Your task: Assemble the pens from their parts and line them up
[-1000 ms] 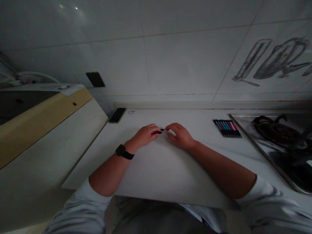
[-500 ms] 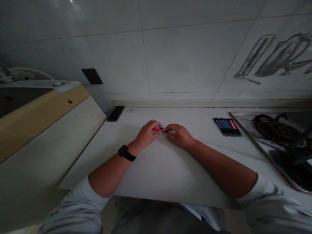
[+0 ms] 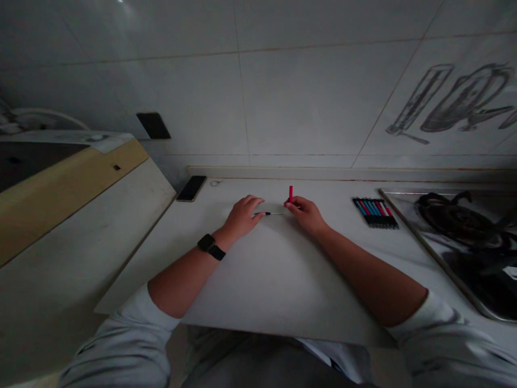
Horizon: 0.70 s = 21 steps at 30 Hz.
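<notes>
In the head view my right hand (image 3: 305, 212) pinches a red pen barrel (image 3: 291, 194), which stands nearly upright above the fingers. My left hand (image 3: 243, 215) is open, its thumb and fingers apart. By the left thumb tip is a dark pen part (image 3: 265, 214), lying sideways; whether the thumb touches it I cannot tell. A thin, pale rod like a refill (image 3: 278, 214) stretches from near it towards my right hand.
To the right, several pens (image 3: 375, 213) in blue, red and white lie in a row beside the gas stove (image 3: 444, 221). A phone (image 3: 191, 188) and a small ring (image 3: 215, 183) lie at the back left of the white counter (image 3: 258, 285). A tiled wall (image 3: 299, 108) rises behind.
My left hand has let go of the red barrel and opened. The right hand has moved slightly right and turned the barrel from lying flat to upright.
</notes>
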Available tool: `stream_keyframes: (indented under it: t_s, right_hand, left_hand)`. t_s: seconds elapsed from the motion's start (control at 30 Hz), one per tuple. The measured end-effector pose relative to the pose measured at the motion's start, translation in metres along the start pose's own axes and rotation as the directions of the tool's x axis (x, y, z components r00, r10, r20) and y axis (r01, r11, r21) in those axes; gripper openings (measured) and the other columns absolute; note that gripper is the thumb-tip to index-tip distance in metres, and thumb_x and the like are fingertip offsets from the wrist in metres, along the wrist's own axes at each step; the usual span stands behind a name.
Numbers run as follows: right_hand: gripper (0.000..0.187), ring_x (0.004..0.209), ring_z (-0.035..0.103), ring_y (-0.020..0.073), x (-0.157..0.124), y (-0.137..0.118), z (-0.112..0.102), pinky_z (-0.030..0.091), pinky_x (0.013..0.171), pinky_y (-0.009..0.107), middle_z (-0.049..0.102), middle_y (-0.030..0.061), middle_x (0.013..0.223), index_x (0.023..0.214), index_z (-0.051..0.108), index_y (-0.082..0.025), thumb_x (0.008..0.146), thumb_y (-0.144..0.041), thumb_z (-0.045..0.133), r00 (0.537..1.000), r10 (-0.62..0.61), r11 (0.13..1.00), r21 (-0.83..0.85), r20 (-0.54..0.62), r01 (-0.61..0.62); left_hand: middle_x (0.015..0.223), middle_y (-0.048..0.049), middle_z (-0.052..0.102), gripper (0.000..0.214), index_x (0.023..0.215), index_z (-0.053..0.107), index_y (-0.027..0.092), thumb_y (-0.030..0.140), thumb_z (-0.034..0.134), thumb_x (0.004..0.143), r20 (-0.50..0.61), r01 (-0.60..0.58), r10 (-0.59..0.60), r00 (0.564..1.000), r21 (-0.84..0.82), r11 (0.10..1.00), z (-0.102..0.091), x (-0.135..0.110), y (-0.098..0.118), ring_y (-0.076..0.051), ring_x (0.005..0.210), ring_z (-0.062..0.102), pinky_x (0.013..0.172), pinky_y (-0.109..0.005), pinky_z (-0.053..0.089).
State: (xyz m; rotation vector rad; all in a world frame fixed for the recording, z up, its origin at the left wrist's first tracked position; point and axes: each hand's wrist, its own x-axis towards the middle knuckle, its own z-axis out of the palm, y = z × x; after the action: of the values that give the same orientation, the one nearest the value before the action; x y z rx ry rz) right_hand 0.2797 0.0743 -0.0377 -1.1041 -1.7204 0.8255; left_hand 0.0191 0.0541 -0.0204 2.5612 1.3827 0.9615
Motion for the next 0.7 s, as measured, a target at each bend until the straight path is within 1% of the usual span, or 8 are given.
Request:
stream_keyframes:
  t_s: [0.07,0.13,0.23,0.33,0.47,0.6,0.7]
  right_hand:
    - [0.035,0.085,0.067,0.0214,0.004,0.006,-0.004,0.05,0.081,0.034,0.075,0.0061,0.092,0.095,0.074,-0.021,0.088,-0.054,0.064,1.0,0.021,1.0,0.022,-0.017,-0.021]
    - [0.035,0.083,0.066,0.0211,0.006,0.012,-0.007,0.05,0.08,0.034,0.075,0.0063,0.093,0.098,0.074,-0.02,0.085,-0.052,0.066,0.999,0.034,0.999,0.032,-0.029,-0.033]
    - [0.036,0.079,0.065,0.0197,0.008,0.02,-0.01,0.05,0.077,0.033,0.074,0.0047,0.091,0.107,0.072,-0.021,0.086,-0.05,0.066,0.998,0.031,1.0,-0.001,-0.046,-0.031]
    - [0.032,0.08,0.065,0.0192,0.008,0.025,-0.014,0.05,0.076,0.032,0.074,0.0049,0.092,0.107,0.072,-0.022,0.09,-0.046,0.062,0.999,-0.013,0.991,-0.137,-0.041,0.007]
    - [0.026,0.087,0.066,0.0202,0.009,0.028,-0.021,0.051,0.078,0.033,0.075,0.0073,0.1,0.105,0.076,-0.023,0.094,-0.039,0.059,0.996,-0.081,0.94,-0.337,-0.05,0.059]
    - [0.024,0.087,0.067,0.0209,0.009,0.028,-0.027,0.051,0.079,0.034,0.075,0.0077,0.099,0.107,0.078,-0.023,0.095,-0.034,0.061,0.995,-0.102,0.894,-0.438,0.008,0.095]
    - [0.023,0.087,0.068,0.0209,0.008,0.026,-0.027,0.052,0.081,0.034,0.076,0.008,0.101,0.107,0.079,-0.023,0.096,-0.031,0.061,0.994,-0.109,0.877,-0.467,0.029,0.11]
  left_hand:
    - [0.118,-0.0102,0.068,0.032,0.12,0.066,0.019,0.027,0.076,0.09,0.079,0.023,-0.029,0.996,0.073,0.997,0.002,0.006,-0.005,-0.026,0.109,0.065,0.098,-0.042,0.053]
    - [0.115,-0.0098,0.069,0.028,0.116,0.069,0.019,0.029,0.075,0.091,0.143,0.037,-0.054,0.988,0.119,0.992,0.007,0.009,-0.007,-0.026,0.106,0.065,0.095,-0.041,0.053]
    - [0.107,-0.0084,0.07,0.013,0.103,0.072,0.019,0.028,0.072,0.093,0.176,0.045,-0.074,0.982,0.161,0.986,0.014,0.009,-0.009,-0.025,0.101,0.065,0.093,-0.04,0.052]
    - [0.102,-0.0075,0.071,0.007,0.096,0.071,0.018,0.025,0.069,0.094,0.141,0.055,-0.075,0.987,0.146,0.988,0.016,0.007,-0.01,-0.024,0.098,0.064,0.091,-0.039,0.051]
    - [0.099,-0.0061,0.073,0.006,0.099,0.068,0.019,0.024,0.064,0.097,0.053,0.112,-0.114,0.992,0.033,0.993,0.011,0.003,-0.015,-0.022,0.093,0.065,0.087,-0.037,0.052]
    - [0.097,-0.0049,0.074,0.006,0.101,0.066,0.021,0.023,0.063,0.097,-0.04,0.161,-0.164,0.986,-0.073,0.984,0.007,0.001,-0.023,-0.021,0.091,0.067,0.084,-0.036,0.053]
    - [0.097,-0.0047,0.074,0.005,0.1,0.066,0.021,0.023,0.065,0.095,-0.052,0.165,-0.17,0.984,-0.093,0.982,0.007,0.0,-0.024,-0.021,0.09,0.068,0.083,-0.036,0.054]
